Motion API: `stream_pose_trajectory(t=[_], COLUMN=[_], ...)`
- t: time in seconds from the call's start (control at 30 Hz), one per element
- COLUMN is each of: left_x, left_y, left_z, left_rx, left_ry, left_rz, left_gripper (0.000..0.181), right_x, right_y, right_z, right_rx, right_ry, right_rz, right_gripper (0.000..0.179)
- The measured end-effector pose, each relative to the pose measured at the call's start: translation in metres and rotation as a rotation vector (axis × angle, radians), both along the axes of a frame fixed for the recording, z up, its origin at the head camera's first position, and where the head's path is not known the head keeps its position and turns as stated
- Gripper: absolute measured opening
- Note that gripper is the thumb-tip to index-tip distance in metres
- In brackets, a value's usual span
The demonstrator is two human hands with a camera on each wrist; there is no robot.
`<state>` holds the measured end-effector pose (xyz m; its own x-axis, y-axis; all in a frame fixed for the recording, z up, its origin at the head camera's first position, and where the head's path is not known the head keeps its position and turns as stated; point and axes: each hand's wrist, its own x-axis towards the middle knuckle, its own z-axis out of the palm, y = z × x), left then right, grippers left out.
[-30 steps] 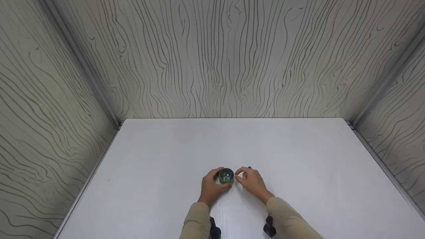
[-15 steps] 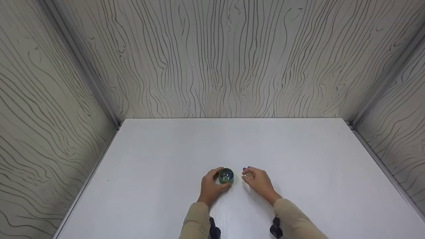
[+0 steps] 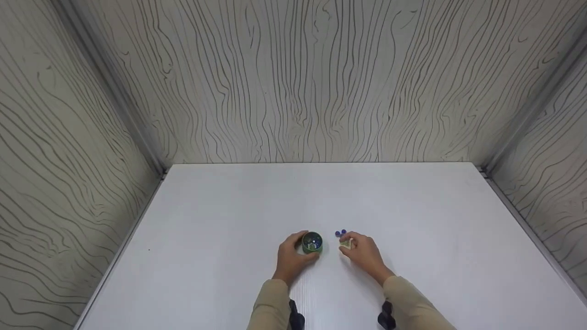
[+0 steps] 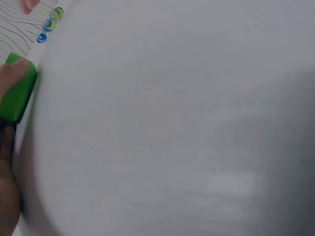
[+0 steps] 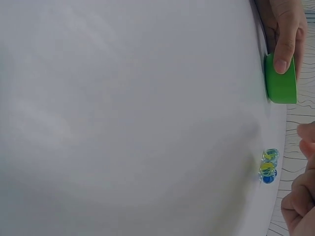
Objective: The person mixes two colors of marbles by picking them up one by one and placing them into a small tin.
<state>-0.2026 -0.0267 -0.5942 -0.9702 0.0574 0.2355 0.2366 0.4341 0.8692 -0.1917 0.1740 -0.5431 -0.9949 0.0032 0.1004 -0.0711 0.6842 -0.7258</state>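
Observation:
My left hand (image 3: 292, 257) grips a small round green cup (image 3: 312, 250) standing on the white table. Dark, shiny marbles show inside the cup in the head view. Its smooth green wall (image 5: 280, 88) and the thumb pressed on it appear in the right wrist view. To the right of the cup, my right hand (image 3: 366, 256) hovers over loose glass marbles, thumb and index finger apart. Blue marbles (image 3: 344, 231) lie just beyond its fingertips, and clear marbles with yellow swirls (image 5: 267, 168) lie beneath. Nothing shows in its fingers.
The white table (image 3: 220, 215) reaches back to a wood-grain patterned wall (image 3: 293, 82). Similar panels (image 3: 55, 183) stand on the left and right. Black wrist devices (image 3: 296, 316) sit at both sleeves.
My right hand has moved rightward from beside the cup to the loose marbles, its thumb and finger spreading apart. Blue marbles have come into clearer sight. The left hand and cup stay put.

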Motion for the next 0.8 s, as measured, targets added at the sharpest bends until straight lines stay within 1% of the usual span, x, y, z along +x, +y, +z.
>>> stream_pose_trajectory(t=[0.3, 0.43, 0.6, 0.7, 0.8], left_x=[0.0, -0.001, -0.001, -0.001, -0.001], left_y=[0.001, 0.002, 0.001, 0.0, -0.001], left_z=[0.002, 0.001, 0.001, 0.001, 0.0], left_rx=[0.004, 0.011, 0.024, 0.022, 0.027], left_ry=[-0.023, -0.029, -0.029, -0.024, -0.016], left_rz=[0.0, 0.007, 0.006, 0.0, -0.004], left_gripper=[0.062, 0.062, 0.062, 0.062, 0.062], right_x=[0.0, 0.0, -0.001, -0.001, -0.002], right_y=[0.008, 0.011, 0.013, 0.013, 0.013], right_z=[-0.005, -0.009, -0.013, -0.015, -0.017], right_rx=[0.003, 0.019, 0.015, 0.012, -0.022], right_ry=[-0.071, -0.077, -0.083, -0.085, -0.092], right_rz=[-0.018, -0.023, -0.033, -0.054, -0.088], right_gripper=[0.021, 0.023, 0.024, 0.024, 0.025])
